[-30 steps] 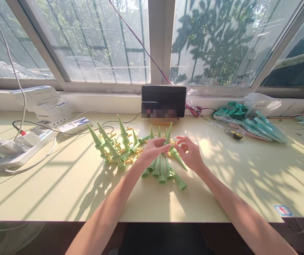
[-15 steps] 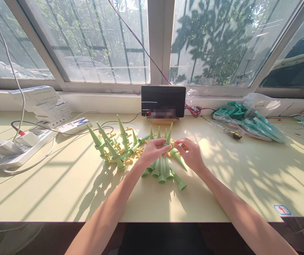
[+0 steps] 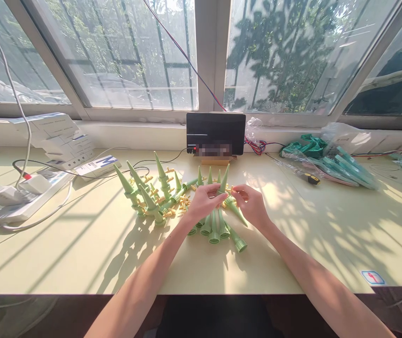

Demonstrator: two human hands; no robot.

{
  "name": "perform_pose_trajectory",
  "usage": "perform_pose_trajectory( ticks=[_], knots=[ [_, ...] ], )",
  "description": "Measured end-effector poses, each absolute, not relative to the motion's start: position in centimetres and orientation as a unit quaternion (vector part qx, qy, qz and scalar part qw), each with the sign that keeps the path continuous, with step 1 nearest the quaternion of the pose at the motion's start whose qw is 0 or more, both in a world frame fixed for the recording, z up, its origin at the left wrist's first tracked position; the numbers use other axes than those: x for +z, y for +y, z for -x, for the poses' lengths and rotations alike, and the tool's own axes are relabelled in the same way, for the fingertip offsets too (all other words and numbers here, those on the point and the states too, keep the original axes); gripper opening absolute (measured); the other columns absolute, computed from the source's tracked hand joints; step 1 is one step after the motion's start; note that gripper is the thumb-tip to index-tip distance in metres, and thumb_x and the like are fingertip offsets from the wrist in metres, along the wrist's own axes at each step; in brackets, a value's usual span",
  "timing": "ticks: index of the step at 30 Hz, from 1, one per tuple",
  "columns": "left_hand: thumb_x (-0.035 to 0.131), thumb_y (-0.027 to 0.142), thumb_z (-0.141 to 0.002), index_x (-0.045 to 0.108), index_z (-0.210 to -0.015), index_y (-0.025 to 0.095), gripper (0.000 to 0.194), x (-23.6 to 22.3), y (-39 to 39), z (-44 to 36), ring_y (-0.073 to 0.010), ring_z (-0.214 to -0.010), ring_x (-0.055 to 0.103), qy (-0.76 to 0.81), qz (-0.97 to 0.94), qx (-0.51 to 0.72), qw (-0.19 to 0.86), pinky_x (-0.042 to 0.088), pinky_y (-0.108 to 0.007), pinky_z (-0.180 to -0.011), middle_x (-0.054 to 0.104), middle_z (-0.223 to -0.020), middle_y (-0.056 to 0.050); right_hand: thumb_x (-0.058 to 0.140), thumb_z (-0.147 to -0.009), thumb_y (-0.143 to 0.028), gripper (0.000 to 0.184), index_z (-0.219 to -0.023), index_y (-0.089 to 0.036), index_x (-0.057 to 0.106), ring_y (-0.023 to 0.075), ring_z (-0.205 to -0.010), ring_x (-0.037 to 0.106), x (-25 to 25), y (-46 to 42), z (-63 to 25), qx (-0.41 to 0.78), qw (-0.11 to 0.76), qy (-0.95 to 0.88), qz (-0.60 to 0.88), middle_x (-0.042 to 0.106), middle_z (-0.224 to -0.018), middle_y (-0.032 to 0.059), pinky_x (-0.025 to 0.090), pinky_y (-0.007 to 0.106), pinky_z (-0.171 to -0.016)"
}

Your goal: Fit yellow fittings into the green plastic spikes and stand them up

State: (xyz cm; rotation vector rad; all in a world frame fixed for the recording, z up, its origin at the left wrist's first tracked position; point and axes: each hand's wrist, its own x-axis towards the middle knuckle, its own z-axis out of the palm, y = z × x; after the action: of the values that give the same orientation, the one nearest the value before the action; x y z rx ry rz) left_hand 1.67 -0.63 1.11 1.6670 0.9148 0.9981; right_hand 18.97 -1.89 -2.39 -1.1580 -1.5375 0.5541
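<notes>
My left hand (image 3: 206,201) is closed around a green plastic watering spike (image 3: 225,177), whose tip points up above the fingers. Just to its right, my right hand (image 3: 252,203) pinches at a small orange valve piece (image 3: 232,188) beside that spike; the fingers partly hide it. Below the hands, several green spikes (image 3: 214,234) lie fanned out with their round open ends toward me. Another spike (image 3: 238,213) slants down between the hands. To the left stands a group of green spikes (image 3: 150,201) with orange valves (image 3: 184,203) on and around them.
A black screen (image 3: 216,134) stands at the back by the window. On the left are white boxes (image 3: 97,167) and a power strip (image 3: 28,199) with cables. Green plastic packets (image 3: 345,169) and a yellow-black tool (image 3: 309,178) lie at the right. The table's front edge runs below.
The held spike's tip has tilted slightly to the right. Both hands stay nearly in place, the right fingers shifting a little near the orange valve.
</notes>
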Motion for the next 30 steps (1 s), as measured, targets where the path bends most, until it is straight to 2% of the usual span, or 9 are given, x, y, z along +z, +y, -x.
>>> perform_pose_trajectory(
  ticks=[8, 13, 18, 20, 23, 30],
  knots=[
    [0.067, 0.041, -0.075, 0.069, -0.083, 0.017, 0.026, 1.0, -0.8, -1.9, -0.0130, -0.057, 0.050, 0.392, -0.680, 0.416, 0.459, 0.042, -0.025, -0.053, 0.057, -0.063, -0.001, 0.055, -0.088, -0.041, 0.024, -0.084, -0.019, 0.063, 0.0186, -0.065, 0.064, -2.2, -2.0, -19.1, 0.215, 0.523, -0.664, 0.489, 0.070, -0.078, 0.0064, 0.053, 0.032, -0.061],
    [0.064, 0.044, -0.078, 0.067, -0.078, 0.018, 0.027, 1.7, -1.1, -1.8, -0.0109, -0.053, 0.047, 0.382, -0.668, 0.407, 0.492, 0.038, -0.025, -0.052, 0.053, -0.061, 0.001, 0.054, -0.089, -0.046, 0.029, -0.084, -0.019, 0.062, 0.0163, -0.060, 0.062, -1.9, -1.9, -19.1, 0.206, 0.516, -0.671, 0.491, 0.069, -0.079, 0.0062, 0.051, 0.029, -0.054],
    [0.063, 0.046, -0.080, 0.064, -0.067, 0.017, 0.031, 2.1, -1.0, -1.5, -0.0093, -0.048, 0.043, 0.381, -0.640, 0.406, 0.529, 0.037, -0.026, -0.054, 0.048, -0.053, 0.002, 0.061, -0.085, -0.045, 0.034, -0.109, -0.021, 0.062, 0.0118, -0.055, 0.057, -1.6, -1.9, -19.4, 0.176, 0.511, -0.691, 0.480, 0.069, -0.094, 0.0054, 0.049, 0.027, -0.051],
    [0.064, 0.045, -0.078, 0.064, -0.068, 0.016, 0.031, 2.1, -0.9, -1.5, -0.0091, -0.047, 0.042, 0.375, -0.628, 0.405, 0.548, 0.035, -0.026, -0.053, 0.047, -0.053, 0.003, 0.059, -0.087, -0.042, 0.032, -0.112, -0.022, 0.063, 0.0113, -0.055, 0.057, -1.5, -1.9, -19.5, 0.165, 0.504, -0.708, 0.466, 0.069, -0.099, 0.0057, 0.049, 0.026, -0.052],
    [0.066, 0.044, -0.078, 0.066, -0.073, 0.016, 0.029, 1.9, -0.8, -1.5, -0.0090, -0.047, 0.040, 0.369, -0.613, 0.406, 0.568, 0.032, -0.026, -0.050, 0.045, -0.053, 0.003, 0.056, -0.090, -0.040, 0.024, -0.101, -0.022, 0.068, 0.0121, -0.058, 0.059, -1.5, -1.9, -19.6, 0.148, 0.496, -0.727, 0.451, 0.069, -0.101, 0.0066, 0.050, 0.027, -0.054],
    [0.066, 0.044, -0.078, 0.068, -0.080, 0.015, 0.028, 1.5, -0.6, -1.4, -0.0075, -0.046, 0.037, 0.358, -0.611, 0.396, 0.584, 0.030, -0.025, -0.049, 0.049, -0.057, 0.002, 0.057, -0.090, -0.042, 0.025, -0.088, -0.021, 0.070, 0.0131, -0.057, 0.061, -2.1, -1.5, -19.8, 0.133, 0.498, -0.733, 0.443, 0.071, -0.083, 0.0043, 0.049, 0.027, -0.056]
  ],
)
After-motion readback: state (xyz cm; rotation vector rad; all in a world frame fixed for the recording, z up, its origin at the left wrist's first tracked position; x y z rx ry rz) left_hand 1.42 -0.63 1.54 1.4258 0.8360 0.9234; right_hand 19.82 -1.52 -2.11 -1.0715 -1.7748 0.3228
